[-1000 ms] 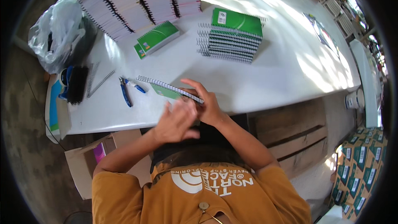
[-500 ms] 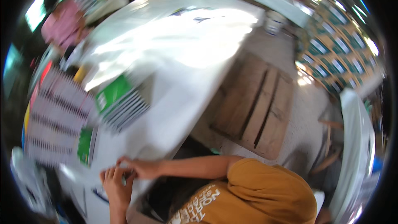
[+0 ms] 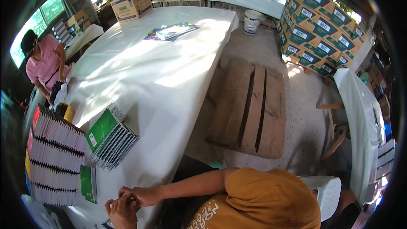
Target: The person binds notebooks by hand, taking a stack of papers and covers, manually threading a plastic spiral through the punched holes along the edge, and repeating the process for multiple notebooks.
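Note:
My left hand [image 3: 121, 214] and my right hand [image 3: 143, 196] are close together over the near edge of the white-covered table. Both have curled fingers, closed around something small and dark that I cannot make out. Just beyond them lies a small green-covered notebook [image 3: 88, 183], beside long rows of spiral-bound notebooks [image 3: 55, 170] with their page edges showing. Farther up the table is a stack of green spiral notebooks [image 3: 111, 138]. At the picture's lower edge, below my left hand, a bit of spiral binding shows.
A person in pink [image 3: 45, 59] works at the table's left side, near a yellow container [image 3: 68, 112]. Farther off are booklets [image 3: 171, 32] and a cardboard box [image 3: 131, 5]. Right of the table stand a wooden pallet [image 3: 250, 110], a white bucket [image 3: 252, 22] and stacked cartons [image 3: 318, 29].
The view has shifted and sharpened, with the notebooks now lower and farther left. My hands stay together, closed, and appear slightly lower in the picture.

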A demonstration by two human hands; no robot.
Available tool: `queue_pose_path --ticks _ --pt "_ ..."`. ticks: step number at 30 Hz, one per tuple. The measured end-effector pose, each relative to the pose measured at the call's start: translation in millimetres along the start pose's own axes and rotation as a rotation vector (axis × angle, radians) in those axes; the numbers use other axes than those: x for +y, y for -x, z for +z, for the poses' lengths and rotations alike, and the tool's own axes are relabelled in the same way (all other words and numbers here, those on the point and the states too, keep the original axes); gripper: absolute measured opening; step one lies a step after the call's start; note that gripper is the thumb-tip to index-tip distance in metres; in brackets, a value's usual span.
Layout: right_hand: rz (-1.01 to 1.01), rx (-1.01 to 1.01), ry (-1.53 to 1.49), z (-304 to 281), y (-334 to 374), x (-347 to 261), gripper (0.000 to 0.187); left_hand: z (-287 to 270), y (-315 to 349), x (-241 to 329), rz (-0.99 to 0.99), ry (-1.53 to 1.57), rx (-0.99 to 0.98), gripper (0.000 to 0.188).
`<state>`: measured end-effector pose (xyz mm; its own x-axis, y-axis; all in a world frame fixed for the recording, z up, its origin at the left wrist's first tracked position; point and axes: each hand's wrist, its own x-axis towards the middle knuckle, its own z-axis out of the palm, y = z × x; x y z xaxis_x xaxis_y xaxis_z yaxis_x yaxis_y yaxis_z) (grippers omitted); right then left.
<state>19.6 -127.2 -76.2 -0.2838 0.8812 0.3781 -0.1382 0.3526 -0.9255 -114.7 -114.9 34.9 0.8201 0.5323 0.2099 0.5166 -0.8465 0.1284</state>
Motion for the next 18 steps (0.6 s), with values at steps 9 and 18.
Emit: queue_pose_path --ticks 9,18 --pt "0.064 -0.017 -0.06 -1 1 5 0.049 -5 -9 13 -0.042 0.036 0.022 0.017" --pt "0.038 0.016 0.067 -6 0 0 0.044 -7 -14 5 -0.099 0.101 -0.034 0.015"
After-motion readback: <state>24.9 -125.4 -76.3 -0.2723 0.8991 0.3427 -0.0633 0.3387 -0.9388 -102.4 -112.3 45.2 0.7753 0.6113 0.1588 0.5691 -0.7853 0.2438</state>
